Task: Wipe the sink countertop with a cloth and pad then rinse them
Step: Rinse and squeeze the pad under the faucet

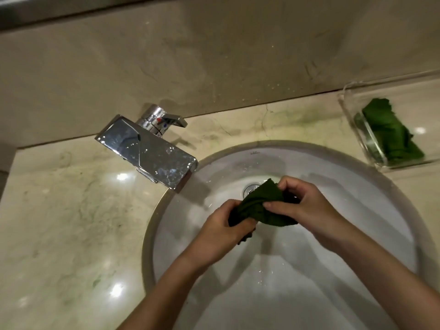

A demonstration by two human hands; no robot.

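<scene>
A dark green cloth (pixel 258 208) is bunched up over the middle of the white round sink (pixel 345 177), just in front of the drain (pixel 250 188). My left hand (pixel 226 225) grips its lower left end. My right hand (pixel 301 203) pinches its upper right part between thumb and fingers. A second green piece (pixel 390 132), cloth or pad I cannot tell, lies in a clear tray (pixel 357 122) on the countertop at the right. No water is seen running from the chrome faucet (pixel 147 148).
The beige marble countertop (pixel 71 222) spreads left of the basin, with greenish smears behind the sink near the wall (pixel 214 48). The faucet spout overhangs the basin's left rim, its lever (pixel 173 120) pointing right.
</scene>
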